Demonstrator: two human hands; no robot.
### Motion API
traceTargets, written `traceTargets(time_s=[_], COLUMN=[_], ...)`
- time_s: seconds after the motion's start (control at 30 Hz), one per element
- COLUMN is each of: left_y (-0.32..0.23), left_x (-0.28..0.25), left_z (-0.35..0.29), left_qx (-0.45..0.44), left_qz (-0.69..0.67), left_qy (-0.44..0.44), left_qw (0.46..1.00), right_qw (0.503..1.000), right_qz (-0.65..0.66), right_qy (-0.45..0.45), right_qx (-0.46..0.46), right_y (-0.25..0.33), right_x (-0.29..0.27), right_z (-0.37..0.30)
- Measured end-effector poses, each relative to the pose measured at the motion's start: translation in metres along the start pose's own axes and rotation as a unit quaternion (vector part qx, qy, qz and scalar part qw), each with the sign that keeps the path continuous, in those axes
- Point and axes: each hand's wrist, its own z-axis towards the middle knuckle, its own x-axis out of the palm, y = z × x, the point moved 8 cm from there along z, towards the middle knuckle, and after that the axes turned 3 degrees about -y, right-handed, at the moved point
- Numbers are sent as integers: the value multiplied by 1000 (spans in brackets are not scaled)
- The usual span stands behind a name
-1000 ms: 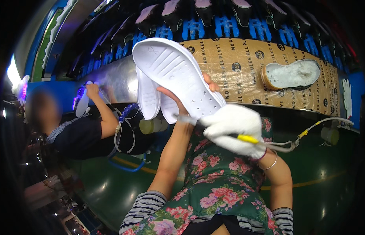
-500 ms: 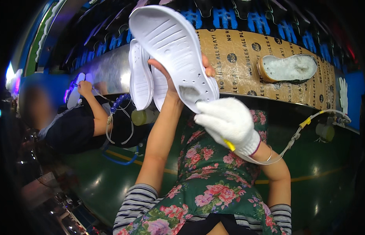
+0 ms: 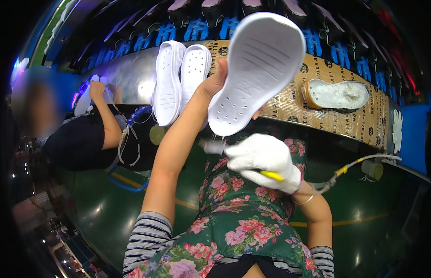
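My bare left hand (image 3: 216, 79) grips a white shoe sole (image 3: 264, 55) from behind, its wide toe end up and its holed heel end down toward me. My right hand (image 3: 262, 160), in a white knit glove, is closed around a brush (image 3: 213, 147) whose blurred bristles sit just below the heel edge. Thin strands stretch between brush and sole. A yellow fitting (image 3: 272, 175) shows under the glove, near a pale hose (image 3: 349, 166). Two more white soles (image 3: 167, 92) stand side by side beyond my left forearm.
Printed cardboard (image 3: 289, 104) covers the bench; a sole-shaped holder coated in white (image 3: 340, 94) lies on it. A spare white glove (image 3: 397, 130) hangs at the right. Blue clamps with shoe parts (image 3: 197, 28) line the back. Left, a co-worker's hand (image 3: 96, 89) holds a sole.
The sole has swung to the right and tilts the other way. The brush has come out of the heel hollow to below its edge. The gloved hand has dropped slightly.
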Motion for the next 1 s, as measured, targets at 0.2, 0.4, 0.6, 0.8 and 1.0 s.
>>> traceTargets(time_s=[0.2, 0.4, 0.6, 0.8, 1.0], left_y=[-7, -1, 9, -25, -18], left_x=[-32, -37, -108, -56, -34], left_z=[-7, 0, 9, 9, -68], left_qx=[-90, -205, -126, 190, 355], left_qz=[237, 462, 436, 31, -160], left_qy=[-139, -127, -163, -110, -250], left_qw=[957, 854, 876, 975, 887], right_qw=[975, 988, 971, 744, 716], right_qz=[-201, -145, 90, 393, 427], right_qy=[-49, -53, -107, -420, -443], right_qx=[-80, -14, 194, 340, 330], right_y=[-4, -8, -34, -89, -107], right_x=[-1, -8, -9, -49, -42], right_z=[4, 8, -12, -64, -74])
